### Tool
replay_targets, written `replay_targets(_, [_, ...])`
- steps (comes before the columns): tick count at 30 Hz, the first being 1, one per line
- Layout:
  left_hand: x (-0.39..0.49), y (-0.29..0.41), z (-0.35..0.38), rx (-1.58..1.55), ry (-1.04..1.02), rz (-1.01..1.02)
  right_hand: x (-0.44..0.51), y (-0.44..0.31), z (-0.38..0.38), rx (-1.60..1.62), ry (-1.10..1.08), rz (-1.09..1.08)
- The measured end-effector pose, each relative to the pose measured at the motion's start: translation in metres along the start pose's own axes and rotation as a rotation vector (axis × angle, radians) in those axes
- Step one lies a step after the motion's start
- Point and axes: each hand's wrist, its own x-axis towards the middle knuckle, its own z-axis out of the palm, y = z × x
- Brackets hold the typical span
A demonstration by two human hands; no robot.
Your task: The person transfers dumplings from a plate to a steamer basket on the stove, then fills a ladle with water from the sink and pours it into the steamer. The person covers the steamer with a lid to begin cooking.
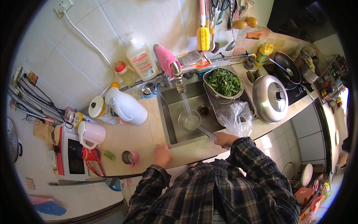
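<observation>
My right hand [226, 139] grips the metal handle of a round ladle or strainer [189, 120]; which of the two I cannot tell. Its bowl sits under a stream of running water [186, 102] from the tap [180, 84], above the stainless steel sink [179, 139]. Palm down, my left hand [162, 154] rests on the counter by the sink's front left corner and holds nothing. A pink metal cup [134, 158] stands to its left. A pot of chopped leafy greens [225, 81] sits over the sink's right side, with a clear plastic bag [237, 116] in front of it.
On the right are a domed steel lid [270, 110] and a frying pan [288, 67] on the stove. Leftward stand a white jug [127, 107], a pink kettle [92, 134] and a microwave [73, 156]. A soap bottle [143, 60] is behind the sink.
</observation>
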Motion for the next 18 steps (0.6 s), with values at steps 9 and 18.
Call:
replay_targets(9, [-0.002,-0.002,0.003,-0.057,0.039,-0.008,-0.002,-0.002,-0.001,-0.002,-0.038,0.053])
replay_targets(18, [0.003,-0.003,0.013,-0.016,0.066,-0.009,-0.004,-0.003,0.001,0.064,-0.026,0.048])
